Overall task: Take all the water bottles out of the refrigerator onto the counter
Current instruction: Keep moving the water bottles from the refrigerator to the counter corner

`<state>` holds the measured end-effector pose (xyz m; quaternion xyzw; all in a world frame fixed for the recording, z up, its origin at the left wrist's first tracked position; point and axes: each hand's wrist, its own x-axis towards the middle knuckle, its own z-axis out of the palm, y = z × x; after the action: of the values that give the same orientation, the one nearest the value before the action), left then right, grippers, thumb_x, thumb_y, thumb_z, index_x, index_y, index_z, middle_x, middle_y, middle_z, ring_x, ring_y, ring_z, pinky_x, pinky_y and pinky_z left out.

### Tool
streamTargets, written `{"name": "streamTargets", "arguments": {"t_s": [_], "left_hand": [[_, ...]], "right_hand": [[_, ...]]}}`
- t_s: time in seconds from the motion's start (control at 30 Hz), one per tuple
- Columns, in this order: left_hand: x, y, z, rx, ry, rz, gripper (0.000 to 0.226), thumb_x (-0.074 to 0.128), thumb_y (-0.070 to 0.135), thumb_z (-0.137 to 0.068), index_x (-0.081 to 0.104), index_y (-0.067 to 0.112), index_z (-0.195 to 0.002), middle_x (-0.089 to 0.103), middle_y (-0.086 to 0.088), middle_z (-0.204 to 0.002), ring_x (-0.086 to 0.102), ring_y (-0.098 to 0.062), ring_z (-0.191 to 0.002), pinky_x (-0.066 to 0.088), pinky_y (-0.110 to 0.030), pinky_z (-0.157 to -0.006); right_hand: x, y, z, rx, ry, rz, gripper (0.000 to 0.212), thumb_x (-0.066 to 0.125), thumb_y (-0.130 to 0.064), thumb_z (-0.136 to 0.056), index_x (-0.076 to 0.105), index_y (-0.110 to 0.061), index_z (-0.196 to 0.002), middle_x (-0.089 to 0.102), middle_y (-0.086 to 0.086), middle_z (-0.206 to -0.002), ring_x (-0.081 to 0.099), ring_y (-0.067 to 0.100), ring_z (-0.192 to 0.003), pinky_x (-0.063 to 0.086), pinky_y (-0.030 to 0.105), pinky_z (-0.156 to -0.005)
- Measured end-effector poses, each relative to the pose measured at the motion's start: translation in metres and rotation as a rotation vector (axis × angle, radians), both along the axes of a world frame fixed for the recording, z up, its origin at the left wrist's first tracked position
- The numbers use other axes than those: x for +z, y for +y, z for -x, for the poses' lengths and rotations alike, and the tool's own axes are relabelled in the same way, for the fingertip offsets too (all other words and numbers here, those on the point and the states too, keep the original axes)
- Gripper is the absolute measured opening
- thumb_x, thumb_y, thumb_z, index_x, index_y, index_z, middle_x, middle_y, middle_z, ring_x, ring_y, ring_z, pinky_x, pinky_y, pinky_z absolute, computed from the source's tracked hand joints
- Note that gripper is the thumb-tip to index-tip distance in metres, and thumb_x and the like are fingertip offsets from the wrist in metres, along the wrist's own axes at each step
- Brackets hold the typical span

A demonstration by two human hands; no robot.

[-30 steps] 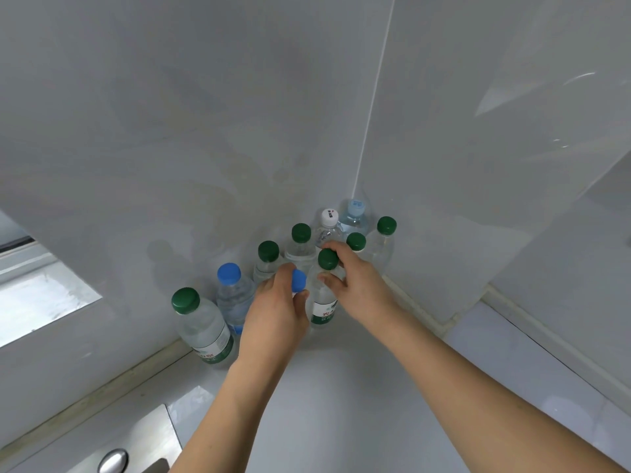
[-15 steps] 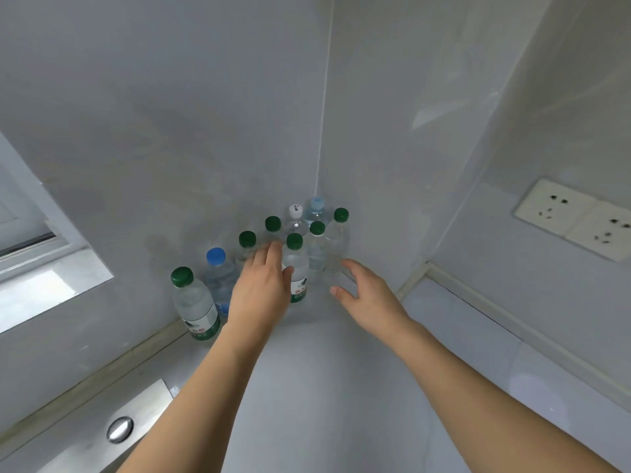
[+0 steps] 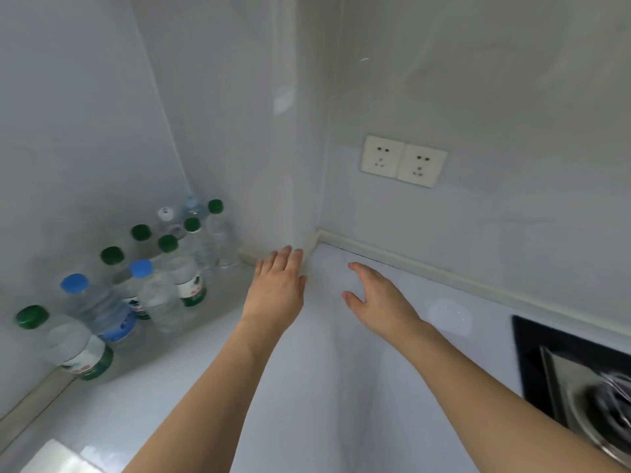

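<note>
White counter (image 3: 307, 387): water bottles (image 3: 164, 288) clustered at back-left corner. Left hand (image 3: 276, 295) and right hand (image 3: 379, 302) spread, empty; next fetch best gripped mid-body.

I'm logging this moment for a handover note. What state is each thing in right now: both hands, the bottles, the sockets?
left hand: open, fingers straight, holds nothing.
right hand: open, fingers relaxed, holds nothing.
water bottles: upright, capped, grouped in the corner on the counter.
green-capped bottle: upright, nearest the camera at the left end.
wall sockets: nothing plugged in.
hob: whether it is on cannot be told.
</note>
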<state>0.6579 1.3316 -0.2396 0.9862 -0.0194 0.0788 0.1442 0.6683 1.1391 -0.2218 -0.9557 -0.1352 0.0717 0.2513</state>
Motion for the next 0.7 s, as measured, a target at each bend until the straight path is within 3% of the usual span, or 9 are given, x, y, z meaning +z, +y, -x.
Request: {"name": "streamTargets", "arguments": {"t_s": [0.27,0.47,0.7], "left_hand": [[0.006,-0.128,-0.007,-0.239,0.091,-0.049,0.052,0.032,0.032,-0.103,0.019,0.016,-0.151,0.019,-0.004,-0.159,0.014,-0.024,-0.146,0.012,-0.038,-0.118],[0.022,-0.243,0.021,-0.423,0.084,-0.117,0.052,0.030,0.033,-0.103,0.018,0.017,-0.152,0.018,-0.003,-0.159,0.013,-0.023,-0.146,0.010,-0.039,-0.120],[0.047,-0.378,0.084,-0.603,0.064,-0.139,0.051,0.030,0.033,-0.103,0.020,0.017,-0.151,0.020,-0.003,-0.159,0.017,-0.024,-0.145,0.013,-0.039,-0.119]], "right_hand": [[0.001,-0.129,0.041,-0.250,0.026,0.013,0.059,0.047,-0.035,-0.099,0.023,-0.020,-0.151,0.027,-0.003,-0.156,0.028,0.014,-0.141,0.025,0.026,-0.112],[0.009,-0.232,0.099,-0.418,0.008,0.019,0.061,0.046,-0.033,-0.099,0.021,-0.015,-0.152,0.021,0.002,-0.158,0.014,0.014,-0.147,0.019,0.029,-0.116],[0.027,-0.351,0.189,-0.596,-0.054,0.001,0.059,0.052,-0.032,-0.096,0.029,-0.016,-0.149,0.032,0.004,-0.154,0.023,0.017,-0.145,0.023,0.033,-0.117]]}}
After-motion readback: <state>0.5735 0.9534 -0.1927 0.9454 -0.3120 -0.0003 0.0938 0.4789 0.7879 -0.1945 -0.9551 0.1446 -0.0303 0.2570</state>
